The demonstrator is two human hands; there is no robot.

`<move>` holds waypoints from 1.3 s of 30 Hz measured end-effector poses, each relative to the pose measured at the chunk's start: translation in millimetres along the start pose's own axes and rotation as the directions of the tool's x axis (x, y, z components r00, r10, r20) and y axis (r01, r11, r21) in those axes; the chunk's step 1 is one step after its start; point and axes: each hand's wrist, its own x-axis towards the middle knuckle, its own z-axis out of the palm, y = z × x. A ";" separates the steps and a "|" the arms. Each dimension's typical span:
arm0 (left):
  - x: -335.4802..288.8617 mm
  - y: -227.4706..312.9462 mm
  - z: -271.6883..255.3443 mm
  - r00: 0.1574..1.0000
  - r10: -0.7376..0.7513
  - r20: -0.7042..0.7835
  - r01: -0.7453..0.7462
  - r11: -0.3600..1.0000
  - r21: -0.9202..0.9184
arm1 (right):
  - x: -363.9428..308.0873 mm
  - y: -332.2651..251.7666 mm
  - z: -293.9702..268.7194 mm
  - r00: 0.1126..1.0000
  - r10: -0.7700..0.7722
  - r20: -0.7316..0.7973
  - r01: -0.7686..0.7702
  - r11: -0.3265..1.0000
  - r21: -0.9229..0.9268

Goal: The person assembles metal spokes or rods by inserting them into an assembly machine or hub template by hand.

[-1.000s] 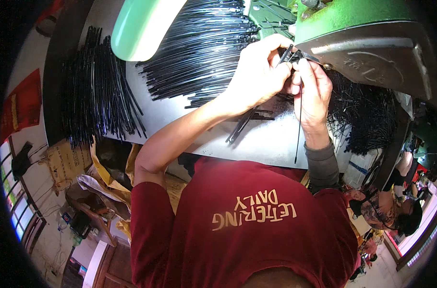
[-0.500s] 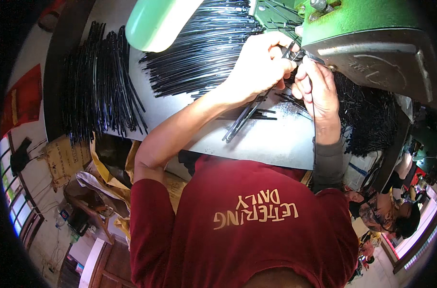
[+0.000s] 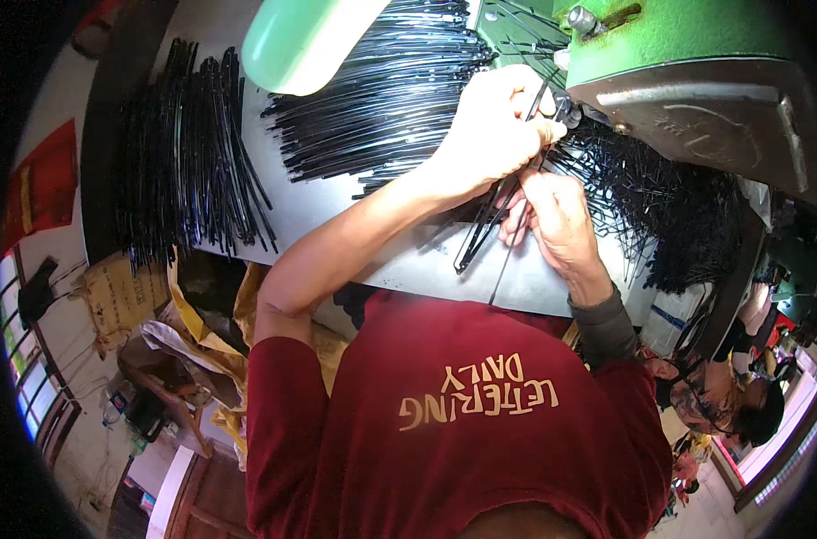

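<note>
My left hand (image 3: 498, 126) is closed at the front of the green machine (image 3: 687, 31), its thumb and fingers pinching thin black metal rods (image 3: 476, 238). These rods slant down toward me from under the hand, and their upper ends reach a small dark fitting (image 3: 566, 112) on the machine. Below and to the right, my right hand (image 3: 557, 211) has its fingers curled at the rods, with a thin black rod (image 3: 507, 260) hanging beside its fingertips. The exact grip of the right fingers is partly hidden.
Rows of black rods (image 3: 373, 108) cover the grey table behind my left forearm. Another bundle (image 3: 188, 162) lies at the far left. A tangled heap of black rods (image 3: 687, 207) spreads under the machine at right. A green-white lamp (image 3: 296, 40) overhangs the table. Another person (image 3: 732, 400) sits at far right.
My right hand has moved down and left, away from the machine fitting to the rods under my left hand. The left hand has shifted slightly, still pinching rods.
</note>
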 end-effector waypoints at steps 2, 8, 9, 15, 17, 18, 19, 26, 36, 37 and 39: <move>-1.7 3.6 0.9 1.000 -0.002 -0.007 0.002 1.000 0.000 | -3.6 -1.5 1.0 1.000 -0.021 0.004 0.021 1.000 0.015; 13.0 2.2 1.2 0.999 0.032 -0.037 -0.033 0.998 -0.051 | 3.9 -17.3 -0.5 0.999 -0.051 0.002 0.051 0.997 0.058; 12.6 2.2 1.2 0.999 0.033 -0.038 -0.035 0.998 -0.051 | 3.9 -16.4 -1.3 0.999 -0.052 0.002 0.052 0.997 0.058; 9.4 9.4 2.3 0.998 -0.065 -0.027 0.060 0.987 -0.148 | 5.5 -13.9 -2.8 0.998 -0.053 -0.034 0.055 0.997 0.047; 10.2 5.9 1.3 0.999 -0.016 -0.036 0.013 0.996 -0.089 | 5.0 -14.8 -2.0 0.997 -0.059 -0.040 0.060 0.998 0.033; 10.0 4.5 1.1 0.999 0.033 -0.040 -0.034 0.999 -0.029 | 4.4 -14.9 -1.5 0.997 -0.065 -0.047 0.066 0.998 0.019; 9.1 5.0 2.2 0.999 0.034 -0.041 -0.035 0.999 -0.029 | 4.5 -14.4 -2.1 0.997 -0.066 -0.046 0.067 0.998 0.018; 7.3 8.2 11.6 0.995 -0.031 -0.097 0.014 0.986 -0.168 | 2.3 -13.0 -1.9 0.996 -0.057 -0.065 0.059 0.998 0.022; 8.4 19.0 13.1 0.999 -0.015 -0.033 0.015 1.000 -0.010 | -6.5 -5.9 21.9 0.975 -0.182 -0.128 0.178 0.983 -0.041; 8.5 23.4 13.9 0.994 -0.101 -0.039 0.099 0.994 -0.046 | -9.2 -11.5 18.5 0.982 -0.171 -0.081 0.162 0.981 -0.107; 2.1 31.7 -0.8 0.999 -0.044 -0.003 0.044 0.988 0.146 | -15.4 -8.6 5.8 0.888 -0.453 -0.084 0.386 0.832 -0.398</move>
